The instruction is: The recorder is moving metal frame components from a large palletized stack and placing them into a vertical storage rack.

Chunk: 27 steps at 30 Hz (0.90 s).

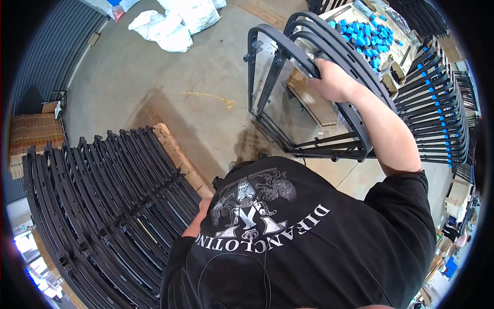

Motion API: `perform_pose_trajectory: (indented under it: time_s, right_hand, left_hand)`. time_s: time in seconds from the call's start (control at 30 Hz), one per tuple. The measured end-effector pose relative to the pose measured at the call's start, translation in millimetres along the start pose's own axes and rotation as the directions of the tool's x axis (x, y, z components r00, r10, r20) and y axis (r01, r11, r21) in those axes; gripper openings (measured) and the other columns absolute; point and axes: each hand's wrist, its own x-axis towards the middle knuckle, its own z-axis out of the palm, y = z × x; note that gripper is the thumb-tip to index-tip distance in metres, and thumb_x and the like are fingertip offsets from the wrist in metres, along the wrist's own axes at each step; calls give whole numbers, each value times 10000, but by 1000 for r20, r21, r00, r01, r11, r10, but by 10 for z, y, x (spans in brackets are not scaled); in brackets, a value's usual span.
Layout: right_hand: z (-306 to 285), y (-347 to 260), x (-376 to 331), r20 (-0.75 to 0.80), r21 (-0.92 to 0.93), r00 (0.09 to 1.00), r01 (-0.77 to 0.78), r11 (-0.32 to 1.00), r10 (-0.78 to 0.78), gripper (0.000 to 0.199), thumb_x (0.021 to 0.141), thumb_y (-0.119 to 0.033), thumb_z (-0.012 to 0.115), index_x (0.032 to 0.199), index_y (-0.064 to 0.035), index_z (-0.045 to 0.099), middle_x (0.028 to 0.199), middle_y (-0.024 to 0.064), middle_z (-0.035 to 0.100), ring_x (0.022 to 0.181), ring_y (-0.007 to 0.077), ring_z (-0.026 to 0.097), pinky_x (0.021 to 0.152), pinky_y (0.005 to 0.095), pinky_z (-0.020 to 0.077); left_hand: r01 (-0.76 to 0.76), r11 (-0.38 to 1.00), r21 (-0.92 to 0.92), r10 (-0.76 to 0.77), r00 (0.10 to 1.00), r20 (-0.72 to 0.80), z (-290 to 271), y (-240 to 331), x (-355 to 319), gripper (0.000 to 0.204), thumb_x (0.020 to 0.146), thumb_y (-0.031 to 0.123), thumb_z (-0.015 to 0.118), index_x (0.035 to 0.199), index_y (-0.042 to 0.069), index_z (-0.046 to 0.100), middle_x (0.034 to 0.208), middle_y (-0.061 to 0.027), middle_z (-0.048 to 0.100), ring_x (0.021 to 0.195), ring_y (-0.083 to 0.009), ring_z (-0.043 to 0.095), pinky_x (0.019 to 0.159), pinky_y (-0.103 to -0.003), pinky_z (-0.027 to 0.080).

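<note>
Black, round-cornered frame (291, 47), slender-railed, is gripped by the right hand (334, 82).

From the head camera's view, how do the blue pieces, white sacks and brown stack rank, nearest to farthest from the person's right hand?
From the right hand, its grip on a black frame:
1. Blue pieces, just beyond, rightward.
2. White sacks, ahead, leftward.
3. Brown stack, far left.
</note>
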Motion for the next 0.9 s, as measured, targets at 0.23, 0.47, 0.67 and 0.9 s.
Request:
perform_pose_trajectory:
  time_s: [0.23, 0.47, 0.67, 0.9]
  right_hand:
    - [-175, 317, -280, -170, -35, 977, -135, 990, 128, 385, 871, -234, 713, 1122, 38, 604, 980, 258, 694, 988, 398, 673, 908, 429, 521]
    - [-267, -109, -1021, -818, 39, 502, 536, 843, -281, 155, 843, -15, 729, 843, -67, 583, 737, 39, 538, 595, 141, 496, 532, 268, 398]
    - [883, -285, -863, -336, 563, 937, 279, 778, -92, 162, 871, -140, 714, 868, -20, 605, 717, 74, 597, 653, 132, 556, 622, 308, 477]
    - [1538, -699, -599, -167, 640, 921, 373, 671, -352, 138, 868, -100, 705, 851, -1, 610, 693, 42, 599, 670, 103, 569, 630, 302, 481]
  left_hand:
    - [150, 927, -344, -150, 988, 28, 84, -38, 127, 347, 896, 348, 590, 976, 57, 761, 989, -180, 741, 973, -372, 694, 850, -451, 539]
    - [203, -96, -974, -298, 928, 223, -491, 254, 548, 201, 976, 80, 561, 1076, 23, 725, 943, -84, 736, 859, -182, 662, 788, -335, 535]
    - [272, 279, -921, -579, 813, 65, -2056, 1061, 154, 351, 924, 287, 679, 1159, 28, 710, 871, -70, 703, 744, -135, 641, 646, -303, 518]
    - [260, 571, -778, -711, 631, -311, -3065, 658, -1508, 426, 899, 240, 708, 1226, -22, 629, 1098, -188, 712, 954, -269, 712, 889, -370, 554]
